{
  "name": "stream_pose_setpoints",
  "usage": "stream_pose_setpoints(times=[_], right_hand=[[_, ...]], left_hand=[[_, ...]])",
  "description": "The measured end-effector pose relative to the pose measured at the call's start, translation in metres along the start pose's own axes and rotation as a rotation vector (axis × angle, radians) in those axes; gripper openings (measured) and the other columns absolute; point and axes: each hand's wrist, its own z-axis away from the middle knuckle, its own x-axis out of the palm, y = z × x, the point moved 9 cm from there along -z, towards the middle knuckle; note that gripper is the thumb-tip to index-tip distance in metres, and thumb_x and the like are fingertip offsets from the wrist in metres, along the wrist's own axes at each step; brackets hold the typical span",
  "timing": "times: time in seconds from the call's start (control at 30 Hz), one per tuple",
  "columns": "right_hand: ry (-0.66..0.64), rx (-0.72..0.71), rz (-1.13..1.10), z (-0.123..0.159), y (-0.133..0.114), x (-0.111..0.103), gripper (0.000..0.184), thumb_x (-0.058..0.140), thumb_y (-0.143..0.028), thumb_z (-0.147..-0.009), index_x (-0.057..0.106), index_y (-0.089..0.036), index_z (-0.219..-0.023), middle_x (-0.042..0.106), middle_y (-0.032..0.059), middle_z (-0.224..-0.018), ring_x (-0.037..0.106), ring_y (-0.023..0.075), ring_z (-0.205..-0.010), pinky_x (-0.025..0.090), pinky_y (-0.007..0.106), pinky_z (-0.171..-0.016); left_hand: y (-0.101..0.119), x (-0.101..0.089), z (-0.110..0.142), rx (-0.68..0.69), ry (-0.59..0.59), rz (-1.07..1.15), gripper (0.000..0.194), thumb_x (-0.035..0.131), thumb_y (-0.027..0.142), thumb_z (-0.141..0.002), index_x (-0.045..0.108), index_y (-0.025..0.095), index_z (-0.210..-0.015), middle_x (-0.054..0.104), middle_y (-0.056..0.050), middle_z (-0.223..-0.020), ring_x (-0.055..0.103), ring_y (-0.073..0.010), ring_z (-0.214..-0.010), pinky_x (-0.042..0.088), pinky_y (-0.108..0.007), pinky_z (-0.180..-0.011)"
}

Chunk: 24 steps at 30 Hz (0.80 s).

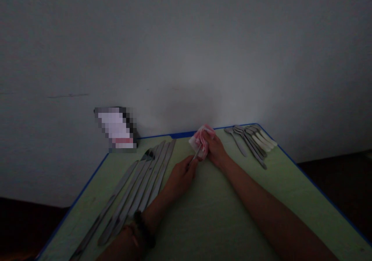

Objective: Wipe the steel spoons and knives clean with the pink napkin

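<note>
My left hand (182, 172) is closed on the handle of a slim metal piece of cutlery (196, 154). Its far end disappears into a pink and white cloth (201, 139), so I cannot tell its kind. Bunched around that end, the cloth is gripped by my right hand (215, 148). Both hands are close together over the far middle of the table. To their left lie several long metal utensils (145, 175) side by side, with handles towards me. Several metal spoons (247, 142) lie to the right, some with white handles (263, 140).
The light green table (209, 222) has a blue edge and stands against a grey wall (186, 51). At the back left corner, a phone-like object (116, 129), blurred out, leans by the wall. A dark bracelet (142, 228) circles my left wrist.
</note>
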Motion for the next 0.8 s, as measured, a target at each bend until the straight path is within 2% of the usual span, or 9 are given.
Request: stream_pose_setpoints(times=[0.2,0.37,0.47,0.63,0.8], right_hand=[[-0.031,0.017,-0.017,0.0007,0.0010,0.0024,0.054,0.074,-0.033,-0.066,0.053,-0.023,-0.115,0.069,0.0006,-0.087,0.064,0.0135,-0.077,0.052,0.026,-0.071],[-0.027,0.016,-0.008,0.0016,0.0007,0.0031,0.053,0.073,-0.032,-0.066,0.054,-0.025,-0.115,0.068,-0.0006,-0.090,0.064,0.0135,-0.079,0.052,0.027,-0.073],[-0.016,0.007,-0.004,0.0021,-0.0007,0.0031,0.053,0.074,-0.032,-0.065,0.055,-0.024,-0.114,0.068,-0.0013,-0.089,0.064,0.0128,-0.078,0.051,0.026,-0.073],[-0.025,0.025,0.006,0.0036,-0.0003,0.0050,0.055,0.074,-0.033,-0.066,0.054,-0.024,-0.115,0.068,-0.0009,-0.087,0.063,0.0126,-0.075,0.051,0.026,-0.070],[-0.012,0.014,0.016,0.0035,-0.0010,0.0036,0.055,0.075,-0.033,-0.063,0.055,-0.023,-0.114,0.068,-0.0011,-0.087,0.063,0.0132,-0.076,0.051,0.026,-0.071]], left_hand=[[-0.0009,-0.0011,-0.0005,-0.028,0.006,-0.037,0.038,0.034,0.042,-0.091,0.062,0.017,-0.087,0.053,0.002,-0.058,0.053,-0.0160,-0.059,0.040,-0.024,-0.059],[0.0038,-0.0018,-0.0001,-0.005,0.015,-0.027,0.039,0.035,0.043,-0.091,0.064,0.017,-0.095,0.067,-0.002,-0.078,0.060,-0.0189,-0.073,0.044,-0.025,-0.069],[0.0066,-0.0040,0.0007,0.009,0.038,-0.011,0.039,0.036,0.042,-0.091,0.065,0.017,-0.095,0.068,-0.002,-0.086,0.061,-0.0199,-0.080,0.044,-0.025,-0.073],[0.0052,-0.0044,0.0013,-0.015,0.035,-0.051,0.042,0.036,0.045,-0.090,0.066,0.016,-0.092,0.067,-0.002,-0.078,0.060,-0.0189,-0.071,0.044,-0.025,-0.065],[0.0039,-0.0030,0.0009,-0.010,0.026,-0.049,0.041,0.036,0.044,-0.091,0.065,0.016,-0.093,0.067,-0.002,-0.078,0.060,-0.0186,-0.072,0.044,-0.024,-0.066]])
